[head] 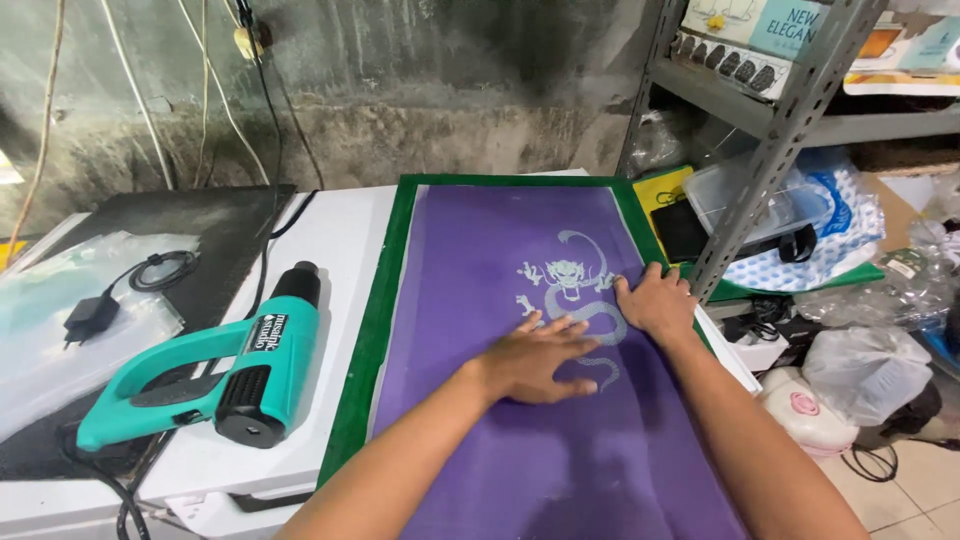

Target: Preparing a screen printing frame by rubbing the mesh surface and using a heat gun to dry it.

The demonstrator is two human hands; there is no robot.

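1. Left hand is lying flat, palm down and fingers spread, on the purple cloth; it is gripping nothing, only pressing the fabric.
2. Right hand is resting at about two o'clock from the left one, also flat and open, its fingers pointing toward twelve o'clock near the cloth's right edge, holding nothing.
3. A pale dragon print is showing on the cloth between and beyond the two hands; the left fingertips are touching its lower coils, and the right hand is lying just beside its body.
4. The print's long axis is running from twelve to six o'clock, in line with the cloth's long side; its head is lying at about twelve o'clock from the left hand, which is nearer the tail end, while the right hand is nearer the head.
5. The cloth is lying stretched over a green board on a white table.
6. A teal heat gun is lying on its side at nine o'clock from the hands, well apart from them, its black nozzle pointing away toward the wall.
7. Farther off at two o'clock, a grey metal shelf is standing crowded with boxes and bags.
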